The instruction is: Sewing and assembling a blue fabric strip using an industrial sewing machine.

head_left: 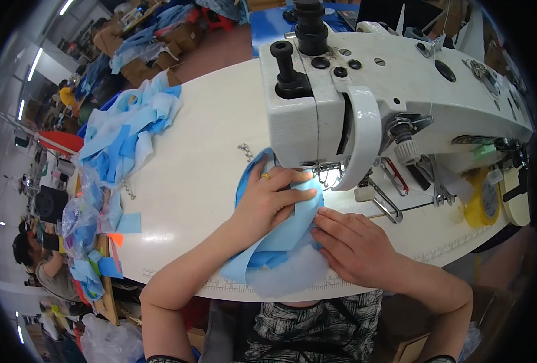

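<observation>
A curved light blue fabric piece (294,228) lies under the needle area of a white sewing machine (298,130). Darker blue shows along its far left edge, and thin white material (289,275) spreads out at its near end. My left hand (268,196), with a ring on one finger, rests on the fabric; its fingers are spread and press flat just before the presser foot (320,174). At the right edge of the fabric, my right hand (356,245) has its fingers close together on the material. The undersides of both hands are hidden.
Blue fabric pieces (126,130) are heaped at the table's left edge. Pliers (386,202), wrenches (439,181) and a yellow tape roll (483,196) sit right of the needle. A ruler strip (196,283) follows the near edge. Another person (50,266) sits far left.
</observation>
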`<state>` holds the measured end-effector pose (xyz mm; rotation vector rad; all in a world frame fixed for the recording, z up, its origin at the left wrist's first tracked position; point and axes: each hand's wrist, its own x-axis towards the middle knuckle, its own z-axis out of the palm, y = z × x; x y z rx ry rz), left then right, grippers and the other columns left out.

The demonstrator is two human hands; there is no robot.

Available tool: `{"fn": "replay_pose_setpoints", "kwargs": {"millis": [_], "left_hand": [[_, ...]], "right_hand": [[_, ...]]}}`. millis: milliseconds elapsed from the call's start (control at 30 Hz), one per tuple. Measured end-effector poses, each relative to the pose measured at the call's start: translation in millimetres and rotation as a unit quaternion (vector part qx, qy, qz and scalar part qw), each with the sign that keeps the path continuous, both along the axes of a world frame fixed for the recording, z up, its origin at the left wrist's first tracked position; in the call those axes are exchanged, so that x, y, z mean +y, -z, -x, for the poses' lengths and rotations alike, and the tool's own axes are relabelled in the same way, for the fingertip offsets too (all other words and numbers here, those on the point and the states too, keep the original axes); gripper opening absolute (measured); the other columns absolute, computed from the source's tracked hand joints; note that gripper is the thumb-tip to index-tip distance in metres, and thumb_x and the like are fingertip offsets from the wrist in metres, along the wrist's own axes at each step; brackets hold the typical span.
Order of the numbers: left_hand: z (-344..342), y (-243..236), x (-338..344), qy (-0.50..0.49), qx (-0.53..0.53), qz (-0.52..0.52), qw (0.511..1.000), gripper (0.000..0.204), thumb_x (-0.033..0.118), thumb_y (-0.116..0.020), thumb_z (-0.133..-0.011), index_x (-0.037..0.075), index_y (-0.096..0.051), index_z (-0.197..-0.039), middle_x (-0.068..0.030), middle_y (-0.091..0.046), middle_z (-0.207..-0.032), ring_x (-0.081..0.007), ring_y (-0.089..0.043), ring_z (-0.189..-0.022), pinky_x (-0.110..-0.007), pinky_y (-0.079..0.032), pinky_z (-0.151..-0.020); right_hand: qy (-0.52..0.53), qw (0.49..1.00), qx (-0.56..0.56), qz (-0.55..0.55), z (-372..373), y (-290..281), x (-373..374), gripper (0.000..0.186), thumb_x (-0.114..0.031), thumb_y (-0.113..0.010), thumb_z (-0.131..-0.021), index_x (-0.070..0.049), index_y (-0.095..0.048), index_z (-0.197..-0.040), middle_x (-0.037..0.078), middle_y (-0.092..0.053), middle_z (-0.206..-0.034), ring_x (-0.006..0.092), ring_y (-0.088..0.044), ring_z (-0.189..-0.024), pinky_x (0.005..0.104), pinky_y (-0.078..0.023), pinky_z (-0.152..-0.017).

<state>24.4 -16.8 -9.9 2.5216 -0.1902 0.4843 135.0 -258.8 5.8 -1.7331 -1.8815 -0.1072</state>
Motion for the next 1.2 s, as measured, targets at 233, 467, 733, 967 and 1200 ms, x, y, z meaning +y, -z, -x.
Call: {"fn": "replay_pose_setpoints", "kwargs": {"millis": [233,467,733,967,1200], "left_hand": [[-1,-2,-6,-0.008,-0.041,0.039,0.998,0.039,0.008,-0.075,-0.081,0.019,-0.079,-0.118,-0.0008,-0.069,-0.114,-0.0231,-0.065,-0.121,-0.058,-0.031,-0.121],[-1,-4,-11,-0.059,-0.076,0.056,0.994,0.039,0.008,-0.076,-0.079,0.017,-0.08,-0.117,-0.0001,-0.066,-0.099,-0.0204,-0.065,-0.107,-0.055,-0.034,-0.119],[2,-4,-9,-0.019,-0.048,-0.009,0.999,0.043,0.002,-0.074,-0.074,0.02,-0.082,-0.113,0.0016,-0.059,-0.094,-0.0206,-0.062,-0.101,-0.059,-0.033,-0.118],[2,-8,-10,-0.005,-0.064,-0.014,0.998,0.036,0.006,-0.074,-0.075,0.018,-0.081,-0.109,0.0001,-0.067,-0.106,-0.0229,-0.063,-0.111,-0.06,-0.031,-0.119],[2,-3,-9,-0.001,-0.044,-0.024,0.999,0.029,0.015,-0.075,-0.079,0.018,-0.08,-0.107,0.0017,-0.07,-0.116,-0.021,-0.061,-0.119,-0.062,-0.029,-0.12]], "right_hand": [[0.002,1.0,-0.019,0.021,-1,-7,0,0.049,-0.016,-0.076,-0.082,-0.004,-0.068,-0.129,0.012,-0.062,-0.139,0.0286,-0.059,-0.13,0.0415,-0.05,-0.102],[0.025,0.999,0.003,0.02,1,-3,2,0.046,-0.018,-0.078,-0.083,-0.003,-0.068,-0.126,0.007,-0.064,-0.131,0.0259,-0.059,-0.122,0.0402,-0.049,-0.097],[0.022,0.999,-0.008,0.023,1,-6,3,0.044,-0.018,-0.078,-0.085,-0.003,-0.069,-0.125,0.007,-0.064,-0.13,0.0253,-0.059,-0.123,0.0394,-0.049,-0.097],[0.017,0.999,-0.011,0.035,0,-4,1,0.045,-0.02,-0.078,-0.088,-0.005,-0.069,-0.13,0.007,-0.063,-0.137,0.0277,-0.059,-0.126,0.0428,-0.049,-0.099],[0.019,0.999,-0.01,0.037,1,-5,1,0.045,-0.018,-0.078,-0.087,-0.005,-0.069,-0.129,0.007,-0.065,-0.136,0.0274,-0.06,-0.126,0.0434,-0.049,-0.099]]}}
